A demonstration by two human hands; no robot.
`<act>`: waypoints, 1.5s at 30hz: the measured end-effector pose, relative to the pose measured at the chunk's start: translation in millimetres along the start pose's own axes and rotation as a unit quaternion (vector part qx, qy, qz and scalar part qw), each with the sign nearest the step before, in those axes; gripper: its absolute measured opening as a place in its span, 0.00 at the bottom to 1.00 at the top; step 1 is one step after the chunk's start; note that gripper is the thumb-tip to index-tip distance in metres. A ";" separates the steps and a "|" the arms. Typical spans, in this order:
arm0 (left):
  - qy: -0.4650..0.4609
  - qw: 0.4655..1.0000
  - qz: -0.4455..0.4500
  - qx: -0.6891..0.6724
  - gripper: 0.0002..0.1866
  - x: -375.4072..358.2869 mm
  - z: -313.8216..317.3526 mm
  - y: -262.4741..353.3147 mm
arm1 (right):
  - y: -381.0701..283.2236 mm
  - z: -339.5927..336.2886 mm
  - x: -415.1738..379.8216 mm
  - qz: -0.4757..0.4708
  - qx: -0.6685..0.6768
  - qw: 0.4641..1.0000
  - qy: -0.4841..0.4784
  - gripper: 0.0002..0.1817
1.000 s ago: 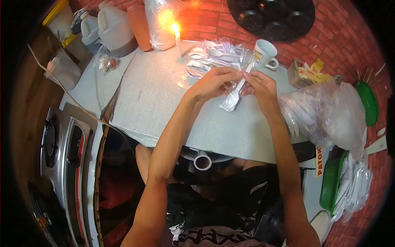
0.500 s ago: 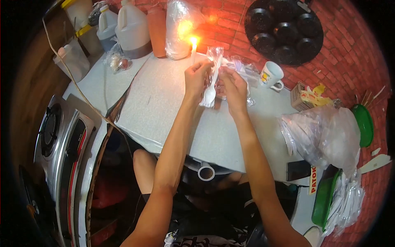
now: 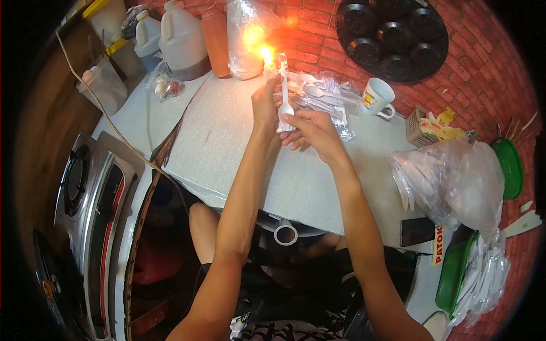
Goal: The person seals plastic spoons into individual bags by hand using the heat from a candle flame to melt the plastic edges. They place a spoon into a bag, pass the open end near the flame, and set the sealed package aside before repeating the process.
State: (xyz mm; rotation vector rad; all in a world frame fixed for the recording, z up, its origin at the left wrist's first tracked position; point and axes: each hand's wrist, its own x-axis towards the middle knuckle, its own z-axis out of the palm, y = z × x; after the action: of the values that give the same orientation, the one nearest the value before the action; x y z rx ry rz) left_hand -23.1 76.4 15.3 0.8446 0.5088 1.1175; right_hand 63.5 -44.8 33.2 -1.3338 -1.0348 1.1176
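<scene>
Head view, only camera. Looking down at a counter (image 3: 216,153), with a white plastic spoon (image 3: 286,107) in a clear wrapper (image 3: 282,128) raised over it. Pointing bowl toward the wearer, handle toward the brick wall (image 3: 310,34). Sitting right between both grips, in contact with both.

Reading left grip (image 3: 264,108) as closed on the wrapped spoon, at its left edge along the handle. Can't tell exact finger placement there: turned away and partly washed out by glare. Reading right grip (image 3: 315,132) as pinching the bowl end from the right, with thumb on top near the bowl's tip and other fingers underneath, slightly spread.

Seeing a candle flame (image 3: 266,55) just past the left grip, near the handle end. Can't tell whether touching the wrapper; too much glare. Note more plastic spoons (image 3: 327,95) in clear film, piled on the counter just right of the held one, beyond the right grip. Further right, find a mug (image 3: 378,98), then a small basket (image 3: 417,128), both near the wall.

Closer in on the right, find a big clear bag (image 3: 475,176) with a phone (image 3: 418,232) near it. Well off left, note a gas stove (image 3: 74,182).
</scene>
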 end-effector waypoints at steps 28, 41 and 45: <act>-0.191 0.941 -0.154 -0.233 0.23 -3.4 -12.1 1.7 | -5.1 0.0 -0.6 -0.066 0.123 0.990 0.011 0.20; -0.187 0.941 -0.159 -0.232 0.21 -0.9 -13.1 2.6 | -3.4 0.5 -0.2 -0.083 0.128 0.988 0.013 0.20; -0.187 0.940 -0.158 -0.238 0.21 2.5 -15.7 0.0 | -1.6 0.8 1.2 -0.088 0.124 0.988 0.003 0.21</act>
State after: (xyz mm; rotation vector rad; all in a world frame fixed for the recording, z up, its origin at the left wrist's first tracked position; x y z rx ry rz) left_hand -33.6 83.9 6.1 0.5053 0.0395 0.7129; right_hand 62.9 -43.4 34.8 -1.0269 -0.9553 1.0692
